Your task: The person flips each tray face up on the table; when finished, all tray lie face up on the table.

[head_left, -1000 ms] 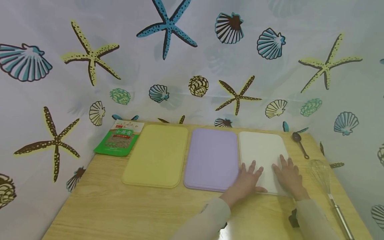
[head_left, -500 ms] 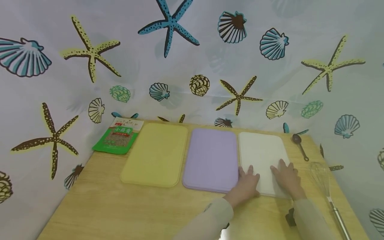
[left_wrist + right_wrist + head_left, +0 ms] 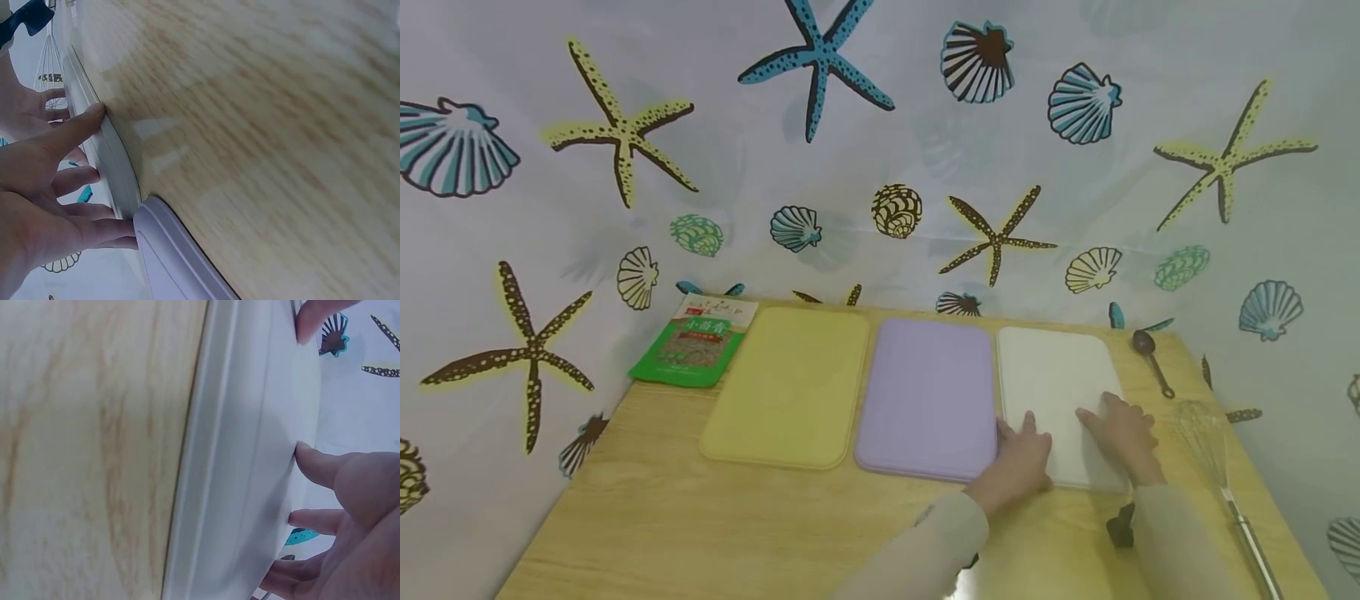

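A white rectangular board (image 3: 1052,371) with rounded corners and a stepped rim lies flat at the right. My left hand (image 3: 1015,462) rests on its near left corner. In the left wrist view its thumb (image 3: 78,131) presses at the near rim, and the other fingers reach over the top toward the corner of the purple board (image 3: 172,256). My right hand (image 3: 1122,433) touches the white board's right side. In the right wrist view that hand's thumb (image 3: 319,465) meets the board's surface, while its outer fingers bend toward the far edge and are partly hidden.
Left of the purple board is a yellow board (image 3: 786,387), then a green and white seed packet (image 3: 696,342). A brown measuring spoon (image 3: 1150,358) and a wire whisk (image 3: 1225,492) lie along the table's right side. A patterned curtain (image 3: 850,183) stands behind.
The left hand's spread fingers have drawn together and shifted slightly toward the near edge, the thumb coming in to the rim. The right hand's fingers have bent in along the right edge.
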Motion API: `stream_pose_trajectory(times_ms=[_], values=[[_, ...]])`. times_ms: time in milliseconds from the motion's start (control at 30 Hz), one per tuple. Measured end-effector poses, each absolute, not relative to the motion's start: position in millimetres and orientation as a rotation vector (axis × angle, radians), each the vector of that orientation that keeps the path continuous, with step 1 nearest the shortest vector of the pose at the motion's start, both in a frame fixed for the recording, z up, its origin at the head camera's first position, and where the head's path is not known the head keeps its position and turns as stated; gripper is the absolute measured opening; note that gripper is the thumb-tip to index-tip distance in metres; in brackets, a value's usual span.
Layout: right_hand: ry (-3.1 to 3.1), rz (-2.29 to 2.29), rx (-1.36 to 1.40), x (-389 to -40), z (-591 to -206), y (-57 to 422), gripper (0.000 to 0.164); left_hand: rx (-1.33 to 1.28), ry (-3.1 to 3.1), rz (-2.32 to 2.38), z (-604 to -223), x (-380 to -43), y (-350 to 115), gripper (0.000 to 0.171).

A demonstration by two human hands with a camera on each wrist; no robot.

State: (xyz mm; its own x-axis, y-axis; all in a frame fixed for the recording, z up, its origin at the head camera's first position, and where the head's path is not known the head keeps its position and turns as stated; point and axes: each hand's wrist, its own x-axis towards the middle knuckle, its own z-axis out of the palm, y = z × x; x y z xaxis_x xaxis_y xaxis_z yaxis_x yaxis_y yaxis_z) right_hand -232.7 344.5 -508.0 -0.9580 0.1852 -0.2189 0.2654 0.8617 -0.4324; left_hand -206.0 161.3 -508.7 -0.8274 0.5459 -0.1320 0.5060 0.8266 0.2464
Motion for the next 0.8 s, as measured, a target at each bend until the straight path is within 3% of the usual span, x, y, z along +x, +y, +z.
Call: stream_pose_trajectory(times_ms=[467,667,800], values=[[2.788,-0.834,0.416,-240.0,-502.3,365.9,0.069,0.976,2.792,0.135,-517.9,-212.0,158.3,0.056],[2.794,-0.898,0.392,-240.4,-493.3,374.0,0.064,0.996,2.812,0.189,-517.3,-215.7,157.4,0.043],[2.775,-1.003,0.415,-240.8,-480.1,380.3,0.064,0.997,2.789,0.251,-517.1,-220.2,157.0,0.053]])
